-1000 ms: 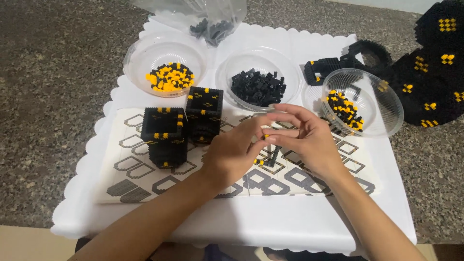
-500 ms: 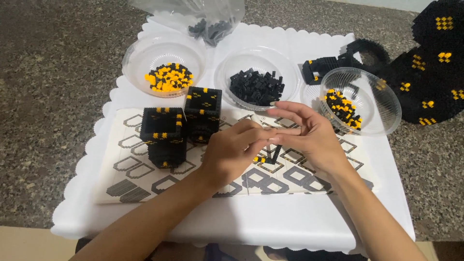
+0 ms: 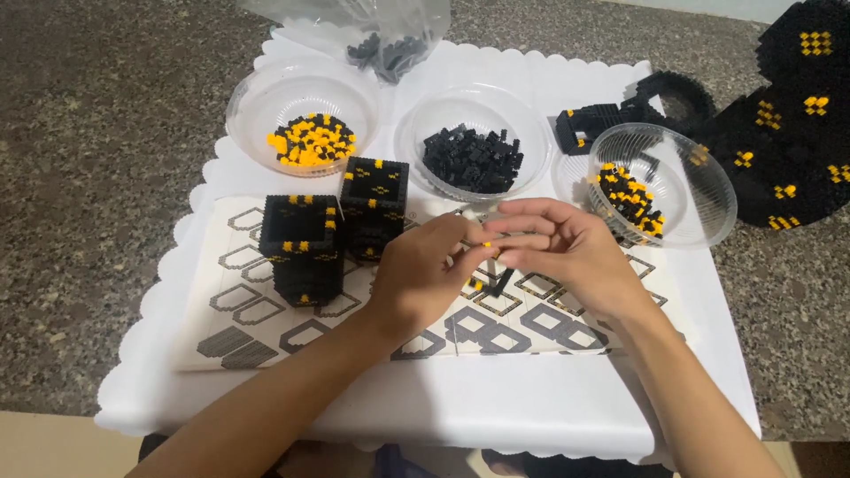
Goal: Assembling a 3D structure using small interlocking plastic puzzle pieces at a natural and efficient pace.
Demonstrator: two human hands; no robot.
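Observation:
My left hand (image 3: 423, 273) and my right hand (image 3: 562, 250) meet fingertip to fingertip over a printed instruction sheet (image 3: 266, 301) on a white scalloped tray (image 3: 531, 398). Between the fingertips sits a tiny yellow brick (image 3: 486, 244), pinched by both hands. Just under the hands a small black-and-yellow brick piece (image 3: 496, 281) lies on the sheet. Two hollow black block towers with yellow dots (image 3: 301, 243) (image 3: 375, 196) stand left of my left hand.
Three clear bowls stand at the tray's back: yellow bricks (image 3: 310, 140), black bricks (image 3: 472, 159), mixed black and yellow (image 3: 630, 196). A plastic bag of black bricks (image 3: 390, 44) lies behind. Large black brick builds (image 3: 788, 133) rest on the granite counter at right.
Both hands have shifted slightly and the fingertips have closed together on the small yellow brick. The towers and bowls have not moved.

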